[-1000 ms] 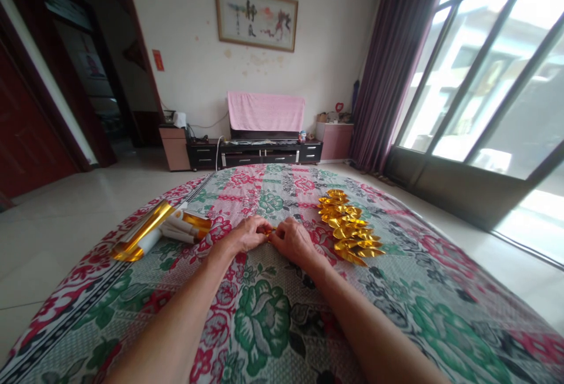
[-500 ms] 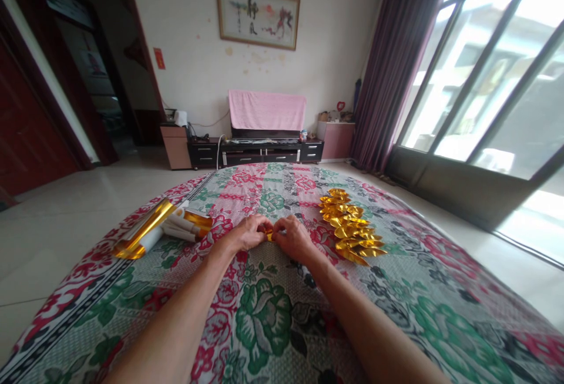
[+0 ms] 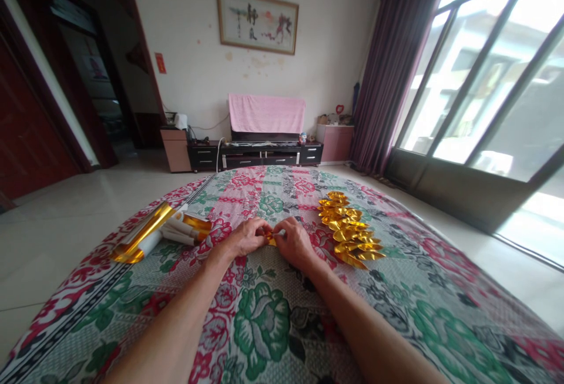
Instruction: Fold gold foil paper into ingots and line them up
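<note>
My left hand (image 3: 245,236) and my right hand (image 3: 294,243) meet at the middle of a floral cloth (image 3: 264,319), both pinched on a small piece of gold foil paper (image 3: 269,236) between them. Only a sliver of the gold piece shows between the fingers. To the right of my right hand lies a row of several folded gold paper shapes (image 3: 349,229). To the left of my left hand lies a bundle of rolled gold and white sheets (image 3: 154,232).
The cloth covers a round surface with tiled floor (image 3: 66,219) around it. Beyond stand a low dark TV cabinet (image 3: 259,152) with a pink cloth over it, a framed picture (image 3: 257,19) on the wall, purple curtains and large windows at right.
My hands stay together on the gold piece, with the fingers shifting slightly. The view has dipped a little.
</note>
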`<state>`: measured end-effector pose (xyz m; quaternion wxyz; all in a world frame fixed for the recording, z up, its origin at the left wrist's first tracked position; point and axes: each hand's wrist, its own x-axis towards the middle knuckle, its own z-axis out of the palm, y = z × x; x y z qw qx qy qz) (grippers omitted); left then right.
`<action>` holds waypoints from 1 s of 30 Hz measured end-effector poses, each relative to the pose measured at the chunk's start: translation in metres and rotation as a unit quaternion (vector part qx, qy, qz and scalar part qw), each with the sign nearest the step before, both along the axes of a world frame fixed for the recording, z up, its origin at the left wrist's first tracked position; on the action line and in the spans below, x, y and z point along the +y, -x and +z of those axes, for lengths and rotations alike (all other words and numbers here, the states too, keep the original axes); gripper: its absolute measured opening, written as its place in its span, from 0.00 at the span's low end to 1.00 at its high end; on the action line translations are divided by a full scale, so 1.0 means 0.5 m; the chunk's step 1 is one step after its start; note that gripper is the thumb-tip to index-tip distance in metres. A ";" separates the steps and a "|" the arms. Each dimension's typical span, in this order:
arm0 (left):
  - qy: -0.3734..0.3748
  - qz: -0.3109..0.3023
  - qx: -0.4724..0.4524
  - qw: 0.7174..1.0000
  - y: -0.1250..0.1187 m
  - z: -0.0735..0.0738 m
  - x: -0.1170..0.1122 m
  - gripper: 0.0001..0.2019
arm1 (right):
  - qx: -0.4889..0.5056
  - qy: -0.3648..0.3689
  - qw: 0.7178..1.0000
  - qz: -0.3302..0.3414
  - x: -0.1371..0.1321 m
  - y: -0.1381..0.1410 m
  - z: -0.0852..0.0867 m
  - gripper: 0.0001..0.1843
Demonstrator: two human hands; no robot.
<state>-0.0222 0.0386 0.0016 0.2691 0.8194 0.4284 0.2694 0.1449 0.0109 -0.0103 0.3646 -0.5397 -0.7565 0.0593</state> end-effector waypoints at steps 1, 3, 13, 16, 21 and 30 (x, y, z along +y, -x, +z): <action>-0.004 -0.002 -0.010 1.000 0.001 -0.001 -0.001 0.11 | 0.010 -0.027 1.000 0.006 0.001 -0.002 -0.001 0.10; -0.014 -0.003 -0.026 1.000 0.001 -0.002 -0.004 0.11 | 0.009 -0.049 0.999 0.015 0.004 -0.008 -0.001 0.15; -0.142 0.015 0.004 0.990 -0.003 -0.006 0.002 0.11 | -0.076 -0.038 0.993 0.085 0.004 -0.016 0.005 0.10; -0.183 0.054 0.030 0.981 -0.001 -0.013 0.009 0.11 | -0.087 -0.039 0.993 0.074 -0.001 -0.015 0.006 0.10; -0.194 0.010 0.065 0.979 0.001 -0.021 0.014 0.09 | -0.093 -0.031 0.994 0.047 0.000 -0.015 0.004 0.09; -0.192 -0.003 0.082 0.978 -0.005 -0.013 0.006 0.12 | -0.139 -0.011 0.989 0.058 0.002 -0.018 0.011 0.14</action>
